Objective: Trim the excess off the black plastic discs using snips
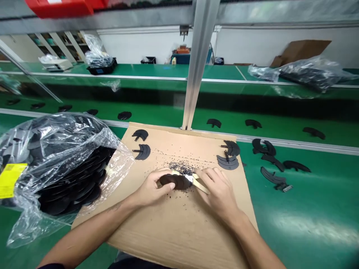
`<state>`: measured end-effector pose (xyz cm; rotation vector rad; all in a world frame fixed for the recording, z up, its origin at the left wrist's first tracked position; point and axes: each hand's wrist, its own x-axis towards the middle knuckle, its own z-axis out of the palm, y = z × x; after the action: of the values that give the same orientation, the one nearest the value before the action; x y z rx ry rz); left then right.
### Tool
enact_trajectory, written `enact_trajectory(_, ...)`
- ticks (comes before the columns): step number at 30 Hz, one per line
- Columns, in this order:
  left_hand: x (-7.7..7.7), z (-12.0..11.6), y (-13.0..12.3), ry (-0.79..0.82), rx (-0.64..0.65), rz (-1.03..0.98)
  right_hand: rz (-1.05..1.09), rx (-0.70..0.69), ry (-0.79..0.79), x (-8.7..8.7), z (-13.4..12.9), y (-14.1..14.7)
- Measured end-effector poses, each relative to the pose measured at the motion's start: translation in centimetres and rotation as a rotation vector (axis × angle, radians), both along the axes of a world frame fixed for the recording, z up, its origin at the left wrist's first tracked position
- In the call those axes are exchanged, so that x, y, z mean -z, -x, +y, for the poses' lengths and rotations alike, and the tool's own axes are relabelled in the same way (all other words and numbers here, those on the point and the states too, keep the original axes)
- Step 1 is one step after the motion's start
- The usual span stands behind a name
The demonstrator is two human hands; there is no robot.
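My left hand [157,188] is closed on a flat black plastic part [175,182], with the thumb across its face. In my right hand [215,186] is a pair of cutting pliers [200,186] with pale yellow handles. The metal head of the pliers meets the right edge of the black part; whether the jaws are closed on it cannot be made out. Under both hands lies a cardboard sheet [168,231]. Many small black scraps [182,165] are scattered on it, thickest just beyond the hands.
A clear plastic bag [64,127] full of black parts stands at the left. Curved black pieces [143,151] lie on the cardboard's left, others [231,148] on its right. More pieces [276,175] rest on the green table [303,224]. A metal post [198,67] rises behind the cardboard.
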<state>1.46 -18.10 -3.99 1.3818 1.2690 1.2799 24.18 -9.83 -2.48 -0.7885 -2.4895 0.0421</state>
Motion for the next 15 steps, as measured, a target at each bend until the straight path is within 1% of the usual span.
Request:
enact_trajectory(4,-0.3,1.3,0.4,0.117,-0.076,-0.114,-0.131,0.165,0.017,-0.2,1.7,-1.8)
enact_trajectory(6,-0.2,2.7,1.1,0.189,-0.106,-0.158,-0.207,0.236,0.037,0.0,2.6,-2.8)
enact_trajectory(8,-0.2,4.8,2.2,0.237,-0.147,-0.166,-0.26,0.262,0.062,0.2,3.1,-3.5)
enact_trajectory(9,-0.3,6.1,3.0,0.235,-0.167,-0.137,-0.278,0.262,0.077,0.3,3.2,-3.7)
enact_trajectory(10,-0.5,7.5,3.8,0.21,-0.172,-0.065,-0.293,0.26,0.092,0.3,3.3,-3.8)
enact_trajectory(11,-0.8,8.9,4.6,0.155,-0.162,0.038,-0.306,0.259,0.104,0.4,3.2,-3.8)
enact_trajectory(13,-1.6,12.1,6.3,-0.015,-0.167,0.296,-0.33,0.259,0.11,0.4,3.0,-3.8)
enact_trajectory(15,-2.5,15.0,7.7,-0.096,-0.182,0.415,-0.341,0.255,0.098,0.4,2.7,-3.6)
